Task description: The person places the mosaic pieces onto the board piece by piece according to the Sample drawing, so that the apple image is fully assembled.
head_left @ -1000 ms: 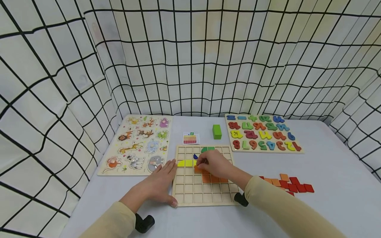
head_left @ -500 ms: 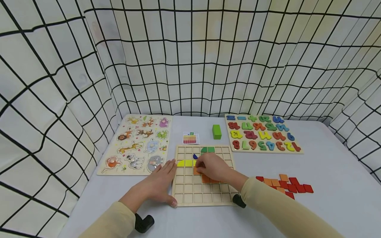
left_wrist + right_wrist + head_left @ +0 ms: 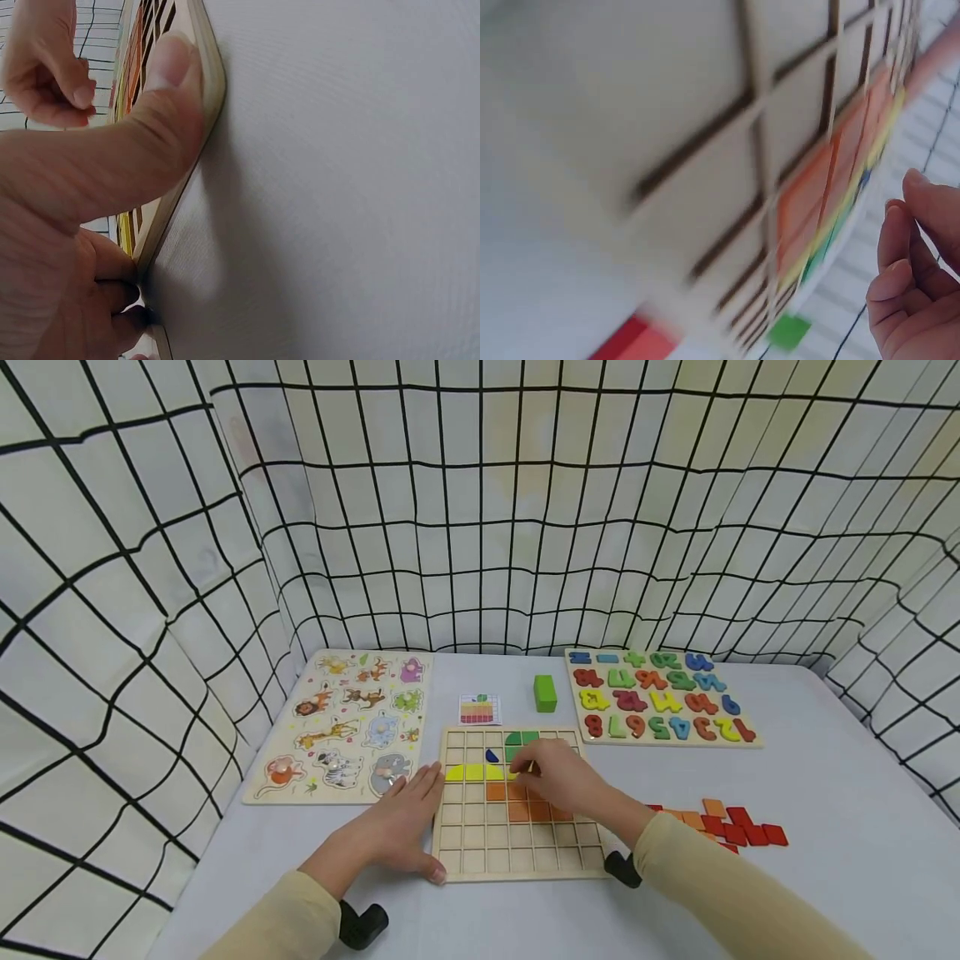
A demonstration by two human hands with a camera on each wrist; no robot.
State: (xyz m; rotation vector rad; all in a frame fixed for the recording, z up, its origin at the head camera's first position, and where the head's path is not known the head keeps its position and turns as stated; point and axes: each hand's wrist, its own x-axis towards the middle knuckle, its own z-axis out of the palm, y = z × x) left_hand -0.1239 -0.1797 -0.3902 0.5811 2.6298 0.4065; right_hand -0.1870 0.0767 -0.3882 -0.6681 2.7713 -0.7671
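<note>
The white table [image 3: 862, 752] offers free room along its near side. The animal puzzle [image 3: 330, 797] lies close on the left of the grid board [image 3: 498, 835]. The left hand [image 3: 401, 831] braces that board with spread fingers at its left side and the thumb on the near corner. The right hand [image 3: 558, 772] hovers over the middle squares, thumb and fingertips drawn together; no tile shows between them. Loose tiles [image 3: 741, 817] lie right of the board; set orange tiles [image 3: 518, 811] occupy the centre. For sound seating, it is judged best to lower each tile level, then press its corners flat. Raised strips edge every square and could tilt a tile. Yellow pieces [image 3: 473, 772] crowd the far side; bare squares remain nearer. The blue piece [image 3: 492, 756] appears easily knocked.
</note>
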